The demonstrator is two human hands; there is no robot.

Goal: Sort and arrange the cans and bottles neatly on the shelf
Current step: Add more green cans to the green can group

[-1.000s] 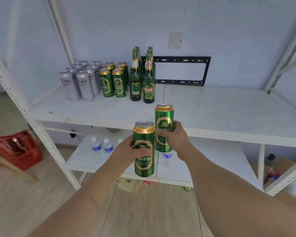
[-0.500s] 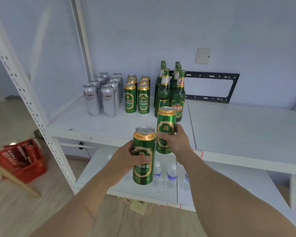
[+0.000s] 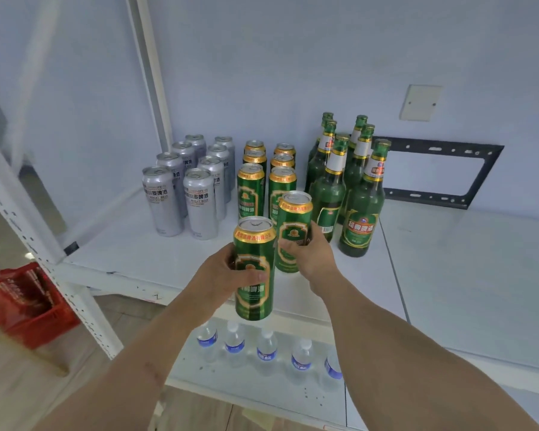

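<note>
Only the head view here, looking down at a white metal shelf (image 3: 448, 275) against a pale wall. The left hand (image 3: 227, 275) is wrapped round a tall green beer can with a gold rim (image 3: 254, 269), thumb across the front label, holding it upright over the front edge of the shelf. The right hand (image 3: 311, 253) is closed on a second green and gold beer can (image 3: 293, 231), also upright, just behind and to the right of the first one; the two cans look like they're touching or nearly so, can't say for sure. Whether the right one's base sits on the shelf board I can't tell, the other can hides it. Further back on the shelf, towards the left corner, there's a block of silver wheat-beer cans (image 3: 184, 188) in two columns. Right of those, two columns of matching green cans (image 3: 266, 178), and the held can is right in front of that group. Right again, a cluster of green glass beer bottles with gold neck labels (image 3: 349, 188), standing upright. Behind the bottles a black metal bracket frame (image 3: 442, 175) is on the wall, with a white blank wall plate (image 3: 420, 102) above it. On the lower shelf level, a row of small clear water bottles with blue labels (image 3: 266, 346). Off left of the shelf, on the wooden floor, a red plastic crate (image 3: 28, 300).
</note>
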